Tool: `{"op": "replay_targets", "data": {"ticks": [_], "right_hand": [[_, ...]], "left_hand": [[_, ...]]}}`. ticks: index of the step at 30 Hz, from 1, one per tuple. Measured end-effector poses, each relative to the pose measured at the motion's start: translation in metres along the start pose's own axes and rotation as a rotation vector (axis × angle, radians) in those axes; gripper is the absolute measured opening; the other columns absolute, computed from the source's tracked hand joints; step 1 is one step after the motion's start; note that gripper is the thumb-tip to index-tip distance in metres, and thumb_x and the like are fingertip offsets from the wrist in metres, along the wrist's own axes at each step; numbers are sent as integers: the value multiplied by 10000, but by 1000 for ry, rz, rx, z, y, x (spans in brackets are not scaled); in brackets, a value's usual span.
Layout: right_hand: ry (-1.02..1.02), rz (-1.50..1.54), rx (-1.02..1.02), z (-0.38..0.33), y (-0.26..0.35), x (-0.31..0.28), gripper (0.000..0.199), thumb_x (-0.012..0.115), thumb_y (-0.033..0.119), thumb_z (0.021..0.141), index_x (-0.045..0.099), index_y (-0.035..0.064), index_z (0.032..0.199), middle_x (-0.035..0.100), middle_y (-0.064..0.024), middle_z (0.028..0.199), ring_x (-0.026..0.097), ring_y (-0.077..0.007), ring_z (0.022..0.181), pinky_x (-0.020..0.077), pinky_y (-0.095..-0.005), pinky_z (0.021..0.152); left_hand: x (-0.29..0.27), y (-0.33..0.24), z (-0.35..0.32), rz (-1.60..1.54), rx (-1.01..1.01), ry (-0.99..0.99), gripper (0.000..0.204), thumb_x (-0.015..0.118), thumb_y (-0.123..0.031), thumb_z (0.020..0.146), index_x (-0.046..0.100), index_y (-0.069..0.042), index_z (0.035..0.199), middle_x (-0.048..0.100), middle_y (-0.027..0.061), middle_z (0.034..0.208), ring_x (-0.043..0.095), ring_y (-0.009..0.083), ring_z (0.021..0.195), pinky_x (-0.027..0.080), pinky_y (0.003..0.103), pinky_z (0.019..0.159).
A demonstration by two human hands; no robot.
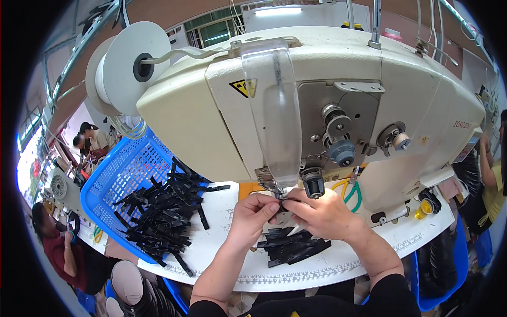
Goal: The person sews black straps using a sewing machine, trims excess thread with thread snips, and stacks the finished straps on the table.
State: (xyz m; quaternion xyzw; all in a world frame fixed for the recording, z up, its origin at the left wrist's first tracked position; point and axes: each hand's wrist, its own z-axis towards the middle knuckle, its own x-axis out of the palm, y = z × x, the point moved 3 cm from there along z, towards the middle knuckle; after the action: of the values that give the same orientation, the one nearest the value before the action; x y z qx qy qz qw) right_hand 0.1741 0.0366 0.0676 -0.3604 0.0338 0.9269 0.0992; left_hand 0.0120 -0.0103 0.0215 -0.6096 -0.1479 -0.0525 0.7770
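Note:
My left hand (254, 215) and my right hand (326, 215) meet under the needle area of a large cream sewing machine (348, 68). Thumbs and fingers of both are pinched around a small black strip (284, 207), mostly hidden by the fingertips. A white pointed piece (294, 229) sticks out below my right fingers; its kind does not show. Just in front of my hands lies a loose stack of black strips (293, 248) on the white table (222, 267). To the left, a heap of similar black strips (161, 211) spills from a tilted blue basket (108, 171).
Scissors with green and yellow handles (354, 193) lie behind my right hand. A small yellow container (422, 210) stands at the table's right. A large white spool (134, 66) hangs upper left. Another blue bin (449, 280) sits lower right. Other people work on both sides.

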Motion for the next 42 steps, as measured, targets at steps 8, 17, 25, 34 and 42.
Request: {"op": "replay_targets", "data": {"ticks": [8,17,25,34,42], "right_hand": [[-93,-71,-59,-3,-22,7,349,630,34,602,622,81,948,604,-22,726,582,-181,555,428,-283,456],[-22,-176,26,-4,-33,7,480,570,-10,644,630,202,1071,542,3,610,524,-156,457,401,-284,420],[-35,-168,23,-9,-51,15,468,595,17,650,626,197,1080,546,-11,597,537,-174,465,402,-298,417],[-63,-119,22,-10,-52,5,478,596,33,640,623,203,1087,563,-20,597,550,-182,474,411,-294,420],[-40,-108,76,-13,-50,5,422,658,52,630,640,195,1027,565,-21,596,551,-188,478,398,-305,422]], "left_hand": [[-7,-2,19,68,32,-75,180,633,39,745,582,28,918,603,69,784,549,115,616,460,225,576],[-9,7,36,46,72,-78,32,584,18,799,571,2,823,582,39,731,515,80,636,413,217,586],[-9,12,45,0,79,-133,26,576,-24,827,569,0,823,582,45,711,529,98,610,422,225,563],[-2,12,46,34,37,-125,42,555,-39,845,540,-18,812,578,46,700,524,92,598,416,220,545],[-1,5,31,17,17,-215,59,553,-81,856,549,-23,850,581,44,736,535,108,601,416,220,542]]}}
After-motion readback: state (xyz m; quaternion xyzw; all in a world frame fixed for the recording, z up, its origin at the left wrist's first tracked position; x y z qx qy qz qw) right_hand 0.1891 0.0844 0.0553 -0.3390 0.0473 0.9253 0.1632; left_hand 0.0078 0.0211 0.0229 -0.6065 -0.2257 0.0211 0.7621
